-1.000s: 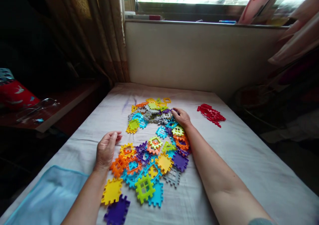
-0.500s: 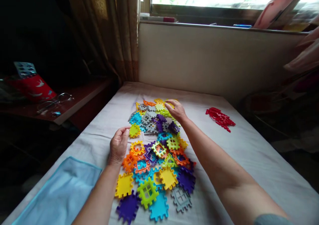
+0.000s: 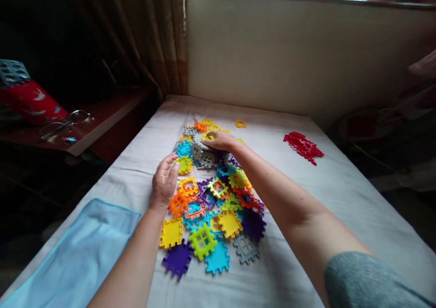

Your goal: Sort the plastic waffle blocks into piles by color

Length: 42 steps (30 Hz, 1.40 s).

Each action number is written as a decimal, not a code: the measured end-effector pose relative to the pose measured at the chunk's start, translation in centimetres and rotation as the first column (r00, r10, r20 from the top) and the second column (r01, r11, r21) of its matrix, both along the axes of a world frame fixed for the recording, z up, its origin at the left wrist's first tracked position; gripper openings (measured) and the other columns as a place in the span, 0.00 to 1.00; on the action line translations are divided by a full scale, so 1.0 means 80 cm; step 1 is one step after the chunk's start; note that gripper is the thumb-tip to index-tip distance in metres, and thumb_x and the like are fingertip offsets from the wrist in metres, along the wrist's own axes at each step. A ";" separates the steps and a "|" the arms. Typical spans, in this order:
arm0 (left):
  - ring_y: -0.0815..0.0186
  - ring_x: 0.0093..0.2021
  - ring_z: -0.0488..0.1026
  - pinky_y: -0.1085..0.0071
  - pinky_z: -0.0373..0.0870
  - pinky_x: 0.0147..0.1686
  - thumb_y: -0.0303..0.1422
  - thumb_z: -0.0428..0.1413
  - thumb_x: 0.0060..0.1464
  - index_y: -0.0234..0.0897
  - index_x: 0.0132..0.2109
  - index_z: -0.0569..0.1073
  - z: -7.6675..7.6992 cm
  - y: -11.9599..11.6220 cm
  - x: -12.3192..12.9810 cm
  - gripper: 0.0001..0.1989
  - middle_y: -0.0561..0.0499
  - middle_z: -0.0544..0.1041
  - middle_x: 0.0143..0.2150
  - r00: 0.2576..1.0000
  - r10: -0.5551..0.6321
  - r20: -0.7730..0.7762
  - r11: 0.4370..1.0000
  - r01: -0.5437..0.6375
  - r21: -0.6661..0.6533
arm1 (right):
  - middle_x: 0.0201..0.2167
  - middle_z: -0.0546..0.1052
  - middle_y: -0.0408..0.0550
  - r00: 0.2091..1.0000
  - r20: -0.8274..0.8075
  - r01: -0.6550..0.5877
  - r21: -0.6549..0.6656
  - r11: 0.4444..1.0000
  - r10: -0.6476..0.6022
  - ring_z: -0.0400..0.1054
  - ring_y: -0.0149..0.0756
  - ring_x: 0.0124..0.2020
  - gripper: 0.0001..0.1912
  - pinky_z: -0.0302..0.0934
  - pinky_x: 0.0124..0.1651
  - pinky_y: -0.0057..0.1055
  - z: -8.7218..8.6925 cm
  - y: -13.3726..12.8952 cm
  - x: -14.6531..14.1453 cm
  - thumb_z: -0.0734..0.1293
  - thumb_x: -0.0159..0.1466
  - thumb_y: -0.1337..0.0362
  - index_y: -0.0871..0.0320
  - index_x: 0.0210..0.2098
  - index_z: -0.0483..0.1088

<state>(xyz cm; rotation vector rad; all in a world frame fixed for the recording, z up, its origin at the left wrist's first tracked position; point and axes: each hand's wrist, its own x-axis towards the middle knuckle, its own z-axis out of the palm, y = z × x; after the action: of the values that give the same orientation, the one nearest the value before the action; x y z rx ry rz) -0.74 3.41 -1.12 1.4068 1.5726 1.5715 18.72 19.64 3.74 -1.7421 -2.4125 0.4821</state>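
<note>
Notched plastic building tiles [image 3: 229, 223] in many colours lie in a long heap on the sheet in front of me. My right hand [image 3: 220, 141] reaches over the far part of the heap, its fingers closing around a yellow tile [image 3: 208, 136] beside grey ones. Part of that tile is hidden by the fingers. At the heap's left edge my left hand [image 3: 165, 180] has its fingers and thumb apart, with the fingertips beside a yellow-green tile [image 3: 184, 165]. A single yellow frame tile [image 3: 240, 124] lies apart, behind the right hand.
A pile of red tiles [image 3: 303, 147] lies off to the right. On the left a blue cloth [image 3: 81, 249] covers the bed's edge. Glasses [image 3: 64, 122] and a red container [image 3: 34, 101] rest on a dark side table. A wall [image 3: 272, 53] closes off the far side.
My right hand has moved left from the heap's far right edge to the grey and yellow tiles, leaving the yellow frame tile in plain sight. My view has tilted down. The left hand stays nearly still.
</note>
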 end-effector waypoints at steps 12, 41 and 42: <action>0.60 0.49 0.74 0.65 0.71 0.50 0.50 0.52 0.52 0.36 0.47 0.74 -0.004 0.006 -0.002 0.25 0.42 0.77 0.52 0.998 0.014 0.061 1.000 -0.014 -0.004 | 0.60 0.71 0.54 0.954 -0.261 -0.034 0.401 0.915 0.150 0.64 0.48 0.61 0.21 0.57 0.62 0.48 0.012 -0.252 0.081 0.66 0.63 0.53 0.52 0.54 0.73; 0.46 0.69 0.56 0.49 0.55 0.66 0.39 0.58 0.51 0.41 0.64 0.66 -0.006 -0.159 0.080 0.32 0.39 0.59 0.70 0.697 -0.019 -0.717 1.000 0.027 0.000 | 0.50 0.76 0.58 0.689 -0.705 0.525 0.325 0.787 -0.168 0.72 0.46 0.52 0.20 0.65 0.58 0.46 -0.084 -0.377 0.123 0.61 0.59 0.61 0.58 0.49 0.73; 0.47 0.69 0.56 0.47 0.53 0.66 0.41 0.58 0.52 0.42 0.64 0.66 -0.006 -0.163 0.080 0.32 0.39 0.59 0.70 0.684 -0.051 -0.728 0.998 0.059 -0.014 | 0.49 0.77 0.56 0.670 -0.726 0.502 0.291 0.814 -0.155 0.73 0.45 0.49 0.20 0.68 0.55 0.44 -0.082 -0.377 0.121 0.61 0.59 0.62 0.57 0.49 0.73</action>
<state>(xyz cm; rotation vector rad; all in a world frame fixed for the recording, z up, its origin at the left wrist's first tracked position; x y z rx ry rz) 5.65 -9.65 -1.63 2.2455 1.9038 0.9961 28.44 -10.56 -2.83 -1.4054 -1.4724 0.3470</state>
